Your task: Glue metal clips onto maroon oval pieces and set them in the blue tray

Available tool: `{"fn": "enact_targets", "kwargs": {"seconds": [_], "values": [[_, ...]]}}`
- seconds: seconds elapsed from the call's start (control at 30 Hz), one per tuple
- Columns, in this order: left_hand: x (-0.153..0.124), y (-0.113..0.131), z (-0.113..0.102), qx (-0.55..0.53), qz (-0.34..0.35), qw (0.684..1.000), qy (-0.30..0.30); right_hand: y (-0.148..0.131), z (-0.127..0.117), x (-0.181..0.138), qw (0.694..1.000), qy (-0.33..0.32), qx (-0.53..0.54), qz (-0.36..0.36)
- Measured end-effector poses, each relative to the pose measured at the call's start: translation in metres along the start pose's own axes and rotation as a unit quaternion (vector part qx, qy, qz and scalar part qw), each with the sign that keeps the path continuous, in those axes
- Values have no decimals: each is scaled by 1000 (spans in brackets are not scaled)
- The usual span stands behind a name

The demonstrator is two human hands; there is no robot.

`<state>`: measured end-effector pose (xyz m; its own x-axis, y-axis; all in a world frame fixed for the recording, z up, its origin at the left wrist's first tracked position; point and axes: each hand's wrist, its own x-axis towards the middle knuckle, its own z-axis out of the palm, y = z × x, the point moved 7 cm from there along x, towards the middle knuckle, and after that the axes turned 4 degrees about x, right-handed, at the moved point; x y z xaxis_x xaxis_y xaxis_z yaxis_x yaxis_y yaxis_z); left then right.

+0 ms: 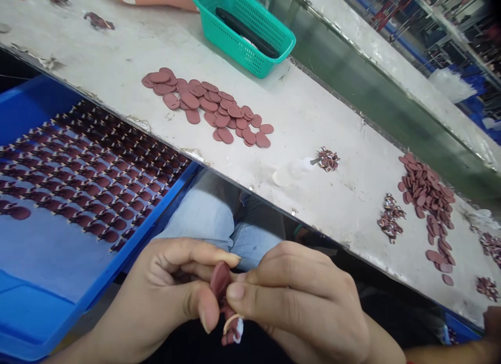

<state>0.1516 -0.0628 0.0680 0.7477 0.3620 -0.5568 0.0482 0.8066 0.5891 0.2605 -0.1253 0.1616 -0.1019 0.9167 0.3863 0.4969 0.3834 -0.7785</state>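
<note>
Two hands busy now: left hand, right hand both pinching maroon oval tag above lap; looks light, soft, bendy, best pinched flat; more tags rowed in blue tray

The blue tray rim stands near the left hand; the bench edge blocks the right hand ahead.

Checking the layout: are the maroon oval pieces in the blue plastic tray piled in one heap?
No, the maroon oval pieces lie in neat rows across the blue plastic tray.
</note>
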Motion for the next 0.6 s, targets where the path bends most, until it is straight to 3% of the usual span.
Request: {"fn": "enact_targets", "kwargs": {"seconds": [0.3, 0.47, 0.6], "values": [[1, 1, 2, -26, 29, 999, 3, 1, 1, 2, 1000, -10, -7, 0], [11, 1, -5, 21, 78, 996, -41, 11, 0, 5, 1000, 28, 7, -10], [25, -1, -21, 39, 95, 995, 15, 33, 0, 12, 997, 45, 51, 20]]}}
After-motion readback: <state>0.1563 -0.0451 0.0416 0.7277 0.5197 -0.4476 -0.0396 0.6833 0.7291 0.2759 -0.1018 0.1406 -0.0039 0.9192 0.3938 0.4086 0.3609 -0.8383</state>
